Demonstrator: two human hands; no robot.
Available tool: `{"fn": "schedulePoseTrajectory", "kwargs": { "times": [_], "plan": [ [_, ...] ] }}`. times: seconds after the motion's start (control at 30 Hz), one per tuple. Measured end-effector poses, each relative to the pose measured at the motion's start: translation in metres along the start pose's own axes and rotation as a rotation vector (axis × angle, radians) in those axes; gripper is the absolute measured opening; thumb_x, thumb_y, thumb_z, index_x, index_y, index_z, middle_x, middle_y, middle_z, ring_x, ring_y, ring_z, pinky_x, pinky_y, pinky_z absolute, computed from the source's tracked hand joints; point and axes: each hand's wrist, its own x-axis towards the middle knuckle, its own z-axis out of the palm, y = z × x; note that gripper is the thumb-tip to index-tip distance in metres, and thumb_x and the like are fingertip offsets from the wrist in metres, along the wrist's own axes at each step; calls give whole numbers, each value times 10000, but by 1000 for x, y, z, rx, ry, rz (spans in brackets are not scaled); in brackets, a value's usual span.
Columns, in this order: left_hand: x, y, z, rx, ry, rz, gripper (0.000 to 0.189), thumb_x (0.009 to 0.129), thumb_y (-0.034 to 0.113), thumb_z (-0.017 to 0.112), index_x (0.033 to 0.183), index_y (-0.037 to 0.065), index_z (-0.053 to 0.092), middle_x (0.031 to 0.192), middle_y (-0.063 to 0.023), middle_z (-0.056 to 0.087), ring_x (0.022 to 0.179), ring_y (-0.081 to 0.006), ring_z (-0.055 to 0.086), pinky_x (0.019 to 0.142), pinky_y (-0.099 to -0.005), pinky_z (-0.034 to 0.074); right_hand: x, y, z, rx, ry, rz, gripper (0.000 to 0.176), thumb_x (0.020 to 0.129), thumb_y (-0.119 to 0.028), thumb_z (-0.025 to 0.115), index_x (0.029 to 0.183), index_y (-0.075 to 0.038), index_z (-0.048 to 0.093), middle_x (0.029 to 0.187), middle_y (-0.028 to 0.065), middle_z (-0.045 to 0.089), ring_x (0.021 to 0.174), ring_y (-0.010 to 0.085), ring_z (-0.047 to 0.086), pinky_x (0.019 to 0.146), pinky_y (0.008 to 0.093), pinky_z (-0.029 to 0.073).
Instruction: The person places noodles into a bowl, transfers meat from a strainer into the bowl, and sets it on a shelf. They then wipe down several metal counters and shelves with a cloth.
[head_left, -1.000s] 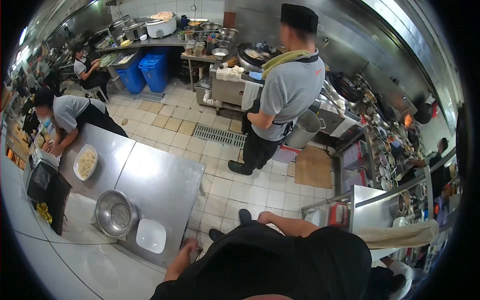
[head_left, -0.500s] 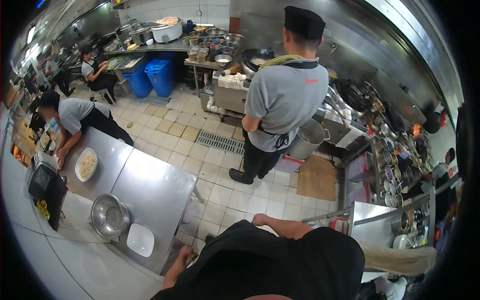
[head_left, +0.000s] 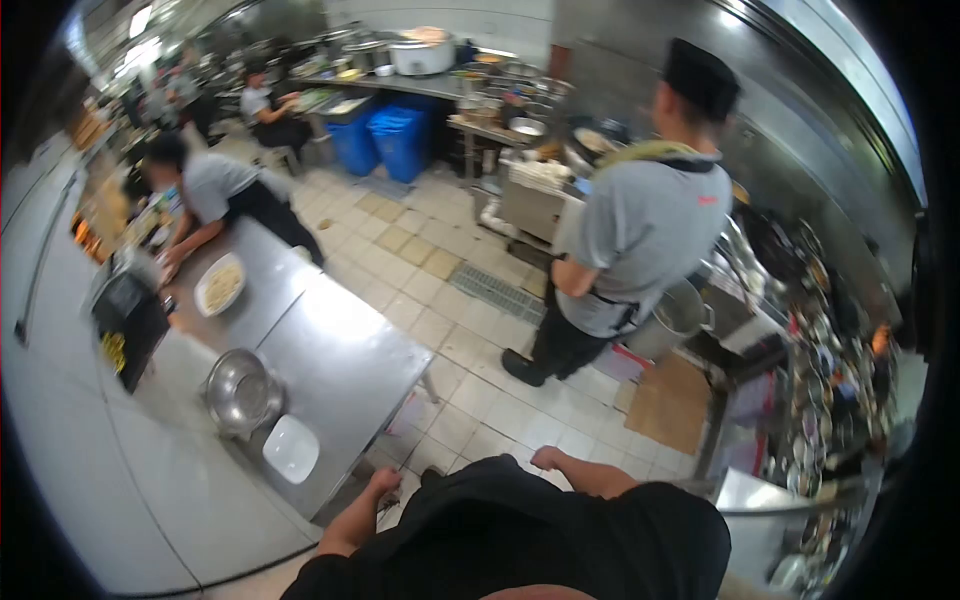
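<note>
My left hand point(head_left: 385, 482) hangs low beside my dark shirt, just right of the steel table's near end. Blur and its small size hide whether its fingers are curled round anything. On the other side of my body, my right hand point(head_left: 546, 458) is held over the tiled floor, touching no visible surface; its fingers are turned out of sight. Nearest my left hand on the steel table point(head_left: 345, 335) are a white square dish point(head_left: 291, 449) and a steel bowl point(head_left: 243, 391). Farther along sits a white dish of pale food point(head_left: 220, 285).
A co-worker in grey point(head_left: 650, 230) stands at the stoves, beside a large pot point(head_left: 680, 315). Another person point(head_left: 225, 190) leans over the table's far end. Cardboard point(head_left: 670, 400) lies on the floor. Blue bins point(head_left: 398, 140) stand farther back, near a seated person point(head_left: 270, 115).
The view has swung left, so the table, bins and co-workers appear farther right. My left hand appears slightly higher; my right hand has shifted slightly right in the picture.
</note>
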Motion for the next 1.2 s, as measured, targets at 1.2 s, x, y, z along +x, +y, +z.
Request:
{"fn": "schedulePoseTrajectory", "kwargs": {
  "times": [1.2],
  "plan": [
    [14, -25, 19, -170, -85, -107, 277, 655, 262, 520, 767, 40, 642, 791, -163, 616, 783, -306, 594, 714, -369, 456, 1, -23, 18, 250, 189, 113, 390, 669, -368, 459, 771, -43, 650, 839, 162, 617, 796, 278, 594, 712, 365, 457]
  ]
}}
